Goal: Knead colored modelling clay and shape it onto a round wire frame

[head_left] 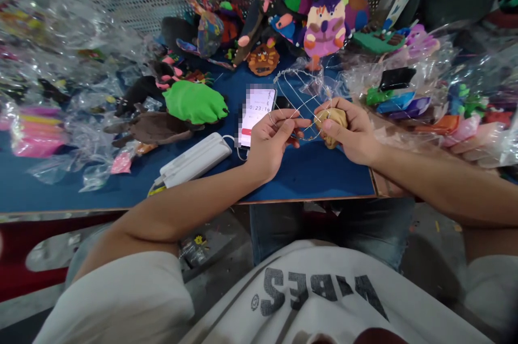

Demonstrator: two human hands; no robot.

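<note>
Above the blue table my right hand grips a tan lump of modelling clay, thumb on its near side. Thin silvery wire runs out of the clay in loops and stretches up toward the back of the table. My left hand pinches part of this wire between thumb and fingers, a little left of the clay. Beneath and behind the left hand lies a phone with a lit timer screen, partly covered by the hand.
A white power strip lies left of my left forearm. Behind it sits a green clay shape on a brown one. Several painted clay animals, one a purple-eared figure, line the back mesh. Plastic bags of coloured clay crowd the right.
</note>
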